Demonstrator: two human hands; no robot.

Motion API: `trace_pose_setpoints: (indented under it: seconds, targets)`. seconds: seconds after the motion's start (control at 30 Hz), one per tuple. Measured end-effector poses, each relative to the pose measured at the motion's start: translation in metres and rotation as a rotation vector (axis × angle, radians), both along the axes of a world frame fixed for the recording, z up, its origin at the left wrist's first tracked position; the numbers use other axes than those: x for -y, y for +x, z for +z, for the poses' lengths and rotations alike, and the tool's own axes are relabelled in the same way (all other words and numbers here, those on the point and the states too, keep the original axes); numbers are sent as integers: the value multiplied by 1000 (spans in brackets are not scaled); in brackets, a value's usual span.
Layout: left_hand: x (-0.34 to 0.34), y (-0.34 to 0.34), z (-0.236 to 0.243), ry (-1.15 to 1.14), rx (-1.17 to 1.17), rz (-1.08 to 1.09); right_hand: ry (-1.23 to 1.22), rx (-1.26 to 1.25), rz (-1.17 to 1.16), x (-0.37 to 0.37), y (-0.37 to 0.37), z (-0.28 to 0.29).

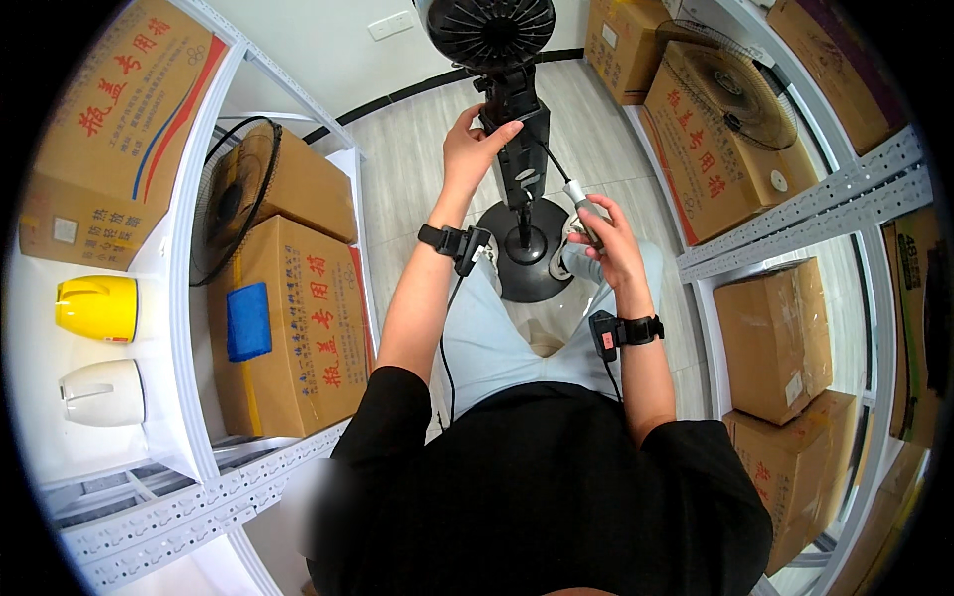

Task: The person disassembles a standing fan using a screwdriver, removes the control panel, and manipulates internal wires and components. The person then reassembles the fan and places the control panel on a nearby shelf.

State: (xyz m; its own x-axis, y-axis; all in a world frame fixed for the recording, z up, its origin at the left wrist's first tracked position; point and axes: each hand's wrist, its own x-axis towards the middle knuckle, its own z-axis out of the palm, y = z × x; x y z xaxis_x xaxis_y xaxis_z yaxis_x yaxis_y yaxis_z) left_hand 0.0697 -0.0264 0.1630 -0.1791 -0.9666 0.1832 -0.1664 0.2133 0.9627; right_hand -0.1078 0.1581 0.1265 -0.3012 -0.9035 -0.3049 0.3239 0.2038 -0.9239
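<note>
A black pedestal fan stands between my knees, its round ribbed motor housing at the top and its round base on the floor. My left hand grips the upper part of the fan's body, thumb across its near side and the other fingers partly hidden behind it. In my right hand is a screwdriver with a pale grey handle. Its dark shaft slants up and left to the fan's body below the motor; whether the tip sits in a screw is too small to tell.
Shelving with cardboard boxes runs along my left, and more boxes fill the right. Wire fan guards lean on the left boxes and lie on a right box. A yellow mug, a white mug and a blue cloth are at left.
</note>
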Motion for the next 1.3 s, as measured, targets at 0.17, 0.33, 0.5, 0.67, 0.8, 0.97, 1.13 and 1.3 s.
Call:
trace_pose_setpoints:
  seconds: [0.17, 0.33, 0.5, 0.67, 0.8, 0.97, 1.13, 1.3]
  targets:
    - [0, -2, 1, -19, -8, 6, -29, 286, 44, 4, -14, -12]
    - [-1, 0, 1, 18, 11, 0, 9, 163, 139, 9, -21, -16]
    - [0, 0, 1, 15, 16, -4, 35, -6, 20, 11, -11, -13]
    - [-4, -1, 5, 20, 15, -3, 78, 381, 160, 13, -21, -8]
    - [3, 0, -4, -22, -3, 15, 31, 288, 173, 20, -17, -13]
    - [0, 1, -2, 11, 8, 2, 16, -27, 10, 15, 2, -2]
    - [-3, -2, -1, -2, -23, 4, 45, 262, 110, 18, -14, -15]
    - [-11, -5, 1, 19, -40, -4, 22, 120, 126, 21, -20, -26]
